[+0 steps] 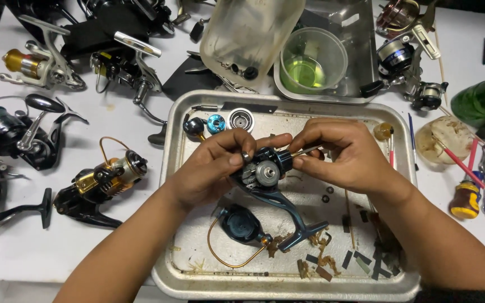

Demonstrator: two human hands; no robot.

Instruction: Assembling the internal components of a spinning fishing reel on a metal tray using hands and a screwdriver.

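Gripping the dark blue reel body (265, 174), left hand (211, 168) closed; right hand (346, 154) pinching a thin tool (304, 151).

A tray (178, 185) sits mid-table (113, 118); a reel body (265, 174) is held over it, spare reels (99, 185) lie left, a cup (312, 59) behind, tools (478, 179) right.

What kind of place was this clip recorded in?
Probably a fishing-reel repair bench. Both hands, left hand and right hand, hold an opened dark blue reel body over a metal tray, with several whole spinning reels on the white table.
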